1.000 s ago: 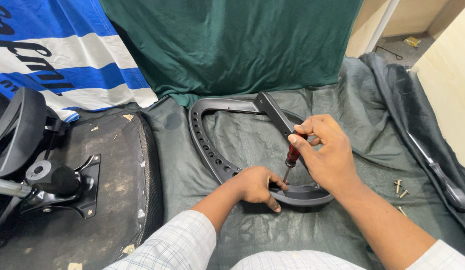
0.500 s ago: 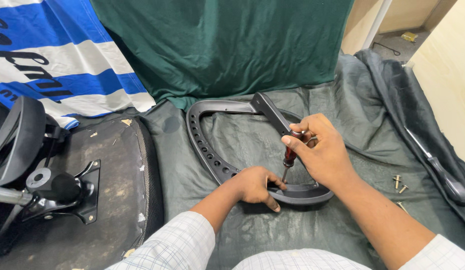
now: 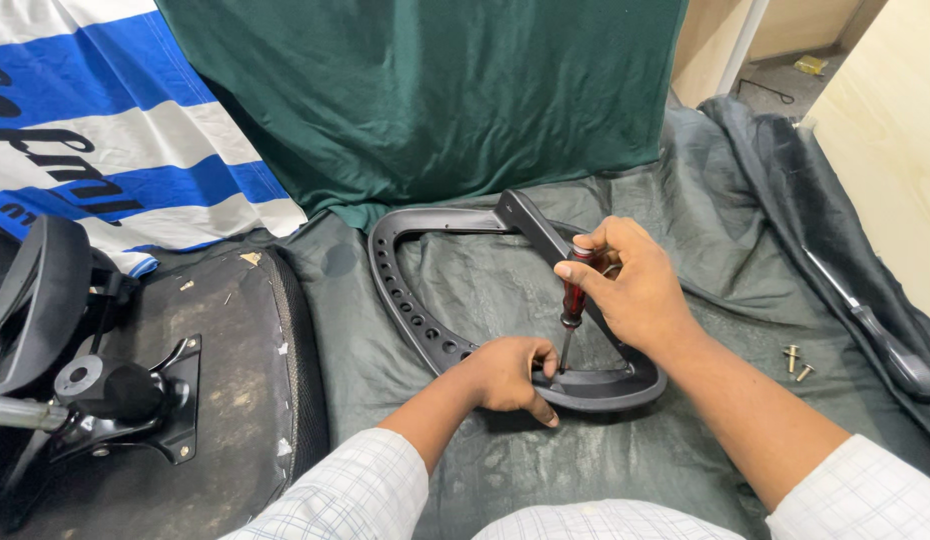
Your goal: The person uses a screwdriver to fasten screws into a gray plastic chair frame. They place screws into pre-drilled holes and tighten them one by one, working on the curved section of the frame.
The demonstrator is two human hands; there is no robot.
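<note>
Right hand (image 3: pixel 633 290) closed about a red-handled screwdriver (image 3: pixel 573 298), fingers clamped on the handle, shaft held nearly upright with the tip down at the lower curve of a black plastic armrest frame (image 3: pixel 425 330). Left hand (image 3: pixel 505 375) pressed on that same lower curve, fingers wrapped over its edge just beside the screwdriver tip, thumb pointing down toward the cloth. Frame lying flat in the middle of a dark grey cloth (image 3: pixel 705 200), a row of round holes running along its left arm, a straight bar crossing behind the right hand and partly hidden by it. To the left, an overturned chair seat (image 3: pixel 235 370) with its worn black underside up, a black metal bracket (image 3: pixel 175 400) bolted near its edge and a rounded black armrest (image 3: pixel 35 300) at the far left. Behind, a green cloth (image 3: pixel 435 90) hanging down, and a blue-and-white striped cloth (image 3: pixel 105 110) beside it. To the right, well apart from the hands, two small brass-coloured screws (image 3: pixel 797 362) on the grey cloth, and past them a second long tool with a dark handle (image 3: pixel 885 345) lying across a fold. Exact contact point of the screwdriver tip hidden by the left hand's fingers.
</note>
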